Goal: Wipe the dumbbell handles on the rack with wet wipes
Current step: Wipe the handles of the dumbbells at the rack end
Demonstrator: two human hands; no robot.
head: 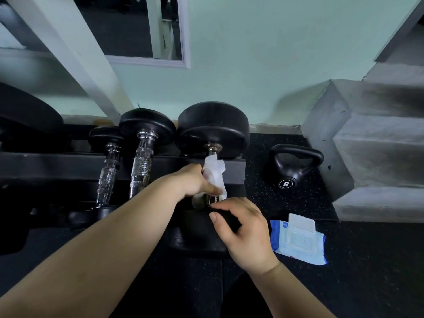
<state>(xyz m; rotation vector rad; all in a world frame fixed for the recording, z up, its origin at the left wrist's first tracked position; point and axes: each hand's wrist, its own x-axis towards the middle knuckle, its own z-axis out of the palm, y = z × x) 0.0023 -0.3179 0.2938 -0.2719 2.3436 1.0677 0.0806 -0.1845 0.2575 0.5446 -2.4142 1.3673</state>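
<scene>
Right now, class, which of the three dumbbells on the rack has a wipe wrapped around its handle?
The rightmost dumbbell, the largest; the left hand holds a white wipe around its handle. The other two handles are bare chrome.

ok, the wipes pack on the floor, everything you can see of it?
The wipes pack is a soft blue-and-white plastic pouch lying flat on the black speckled floor, right of the right hand and below the kettlebell. Its clear rigid flip lid stands open. Nothing touches it but the floor; print is unreadable.
</scene>
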